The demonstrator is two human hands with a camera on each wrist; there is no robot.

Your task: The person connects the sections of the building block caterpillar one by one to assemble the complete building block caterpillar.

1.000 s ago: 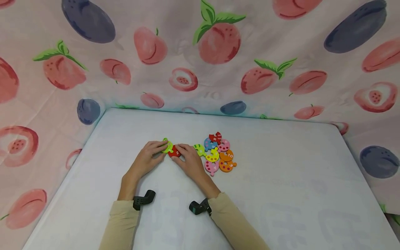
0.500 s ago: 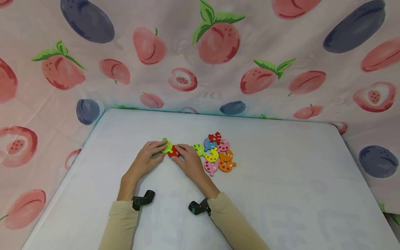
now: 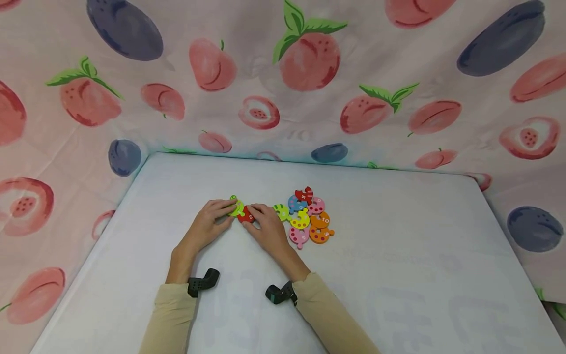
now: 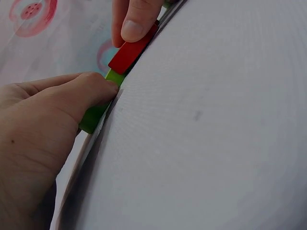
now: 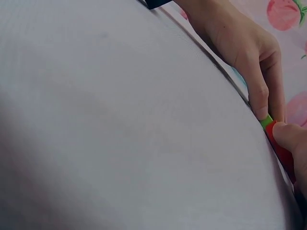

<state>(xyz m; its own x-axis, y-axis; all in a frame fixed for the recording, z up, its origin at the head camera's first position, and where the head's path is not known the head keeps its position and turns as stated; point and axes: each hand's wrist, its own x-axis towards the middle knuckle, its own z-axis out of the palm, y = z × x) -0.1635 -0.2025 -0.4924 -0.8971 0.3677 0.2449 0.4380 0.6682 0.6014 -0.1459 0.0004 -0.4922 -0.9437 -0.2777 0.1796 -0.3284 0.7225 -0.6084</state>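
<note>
My left hand (image 3: 209, 221) pinches a lime-green puzzle piece (image 3: 237, 208) between thumb and fingers. My right hand (image 3: 270, 230) holds the red puzzle piece (image 3: 245, 215), marked with a 2, in the same way. The two pieces meet edge to edge on the white table, the green on the left. In the left wrist view the thick sides of the red piece (image 4: 130, 51) and the green piece (image 4: 94, 118) show in line. The right wrist view shows the right thumb (image 5: 289, 136) on the red piece, whose far part the fingers hide.
Just right of my right hand lies a cluster of numbered puzzle pieces: a striped green one (image 3: 281, 212), a yellow one (image 3: 300, 220), a blue one (image 3: 297, 203), a striped red one (image 3: 304, 195), plus pink and orange ones. A fruit-print cloth (image 3: 300, 123) hangs behind the white table (image 3: 398, 255).
</note>
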